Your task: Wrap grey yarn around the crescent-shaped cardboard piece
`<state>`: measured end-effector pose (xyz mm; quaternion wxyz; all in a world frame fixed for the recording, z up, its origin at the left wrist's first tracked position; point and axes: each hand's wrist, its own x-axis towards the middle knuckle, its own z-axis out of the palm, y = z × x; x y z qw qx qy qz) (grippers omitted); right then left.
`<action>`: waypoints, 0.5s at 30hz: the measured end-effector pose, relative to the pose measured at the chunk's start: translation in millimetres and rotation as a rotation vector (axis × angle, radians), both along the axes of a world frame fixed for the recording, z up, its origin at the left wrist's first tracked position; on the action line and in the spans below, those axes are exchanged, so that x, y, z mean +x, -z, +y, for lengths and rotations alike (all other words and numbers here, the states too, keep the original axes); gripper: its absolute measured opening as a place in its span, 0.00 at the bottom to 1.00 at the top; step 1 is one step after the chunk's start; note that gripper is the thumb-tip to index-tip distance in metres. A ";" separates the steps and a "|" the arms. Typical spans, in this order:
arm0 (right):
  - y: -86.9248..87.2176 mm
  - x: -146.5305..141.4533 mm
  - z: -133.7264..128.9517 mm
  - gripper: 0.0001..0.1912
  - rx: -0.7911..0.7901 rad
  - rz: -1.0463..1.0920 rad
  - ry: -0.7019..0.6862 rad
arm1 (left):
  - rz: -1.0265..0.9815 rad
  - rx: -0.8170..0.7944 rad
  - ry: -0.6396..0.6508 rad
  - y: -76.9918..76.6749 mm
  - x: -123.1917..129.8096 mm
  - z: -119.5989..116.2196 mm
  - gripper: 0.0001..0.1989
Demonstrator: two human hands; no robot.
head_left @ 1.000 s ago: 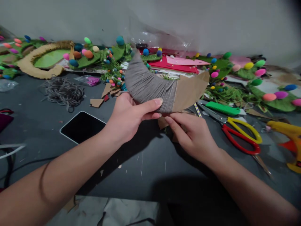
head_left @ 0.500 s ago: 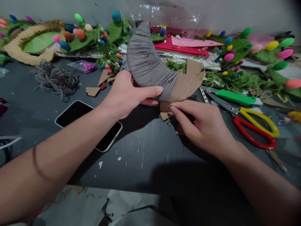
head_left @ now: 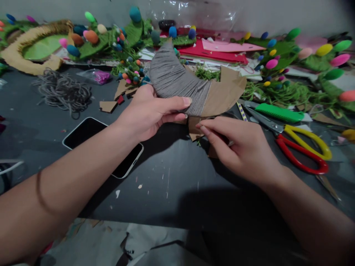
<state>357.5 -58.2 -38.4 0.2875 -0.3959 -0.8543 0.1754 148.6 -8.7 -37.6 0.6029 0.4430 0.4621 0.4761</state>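
Dark grey table (head_left: 155,195) stretches along a pale wall (head_left: 111,7), with green leaves (head_left: 94,50) and colourful balls (head_left: 91,36) lined up at the back beside red sheets (head_left: 219,53). From the head camera, the crescent (head_left: 180,77) is held up above the middle of the table, most of it wound in grey yarn, its right end bare cardboard. The left hand (head_left: 145,112) grips its lower edge, thumb across the wound front and fingers underneath. Just below the bare end, the right hand (head_left: 241,147) has its thumb and forefinger pinched narrowly together; what lies between them is too small to tell. Under the left forearm rests a phone (head_left: 85,129), with a tangle of grey cord (head_left: 65,90) and a small plastic bag (head_left: 101,76) behind. Scissors (head_left: 277,128) with red and yellow handles lie right of the right hand, near a green tool (head_left: 280,112).
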 end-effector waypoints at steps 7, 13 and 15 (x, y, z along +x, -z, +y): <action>0.9 1.1 0.2 0.10 0.009 -0.020 0.004 | 0.111 0.063 0.010 0.2 2.1 -3.0 0.13; -2.5 11.6 6.1 0.09 0.134 -0.113 0.017 | 0.276 0.184 0.135 -5.8 0.7 -11.3 0.18; -4.9 16.9 9.0 0.07 0.204 -0.138 0.020 | 0.279 0.169 0.178 -7.0 0.1 -12.2 0.17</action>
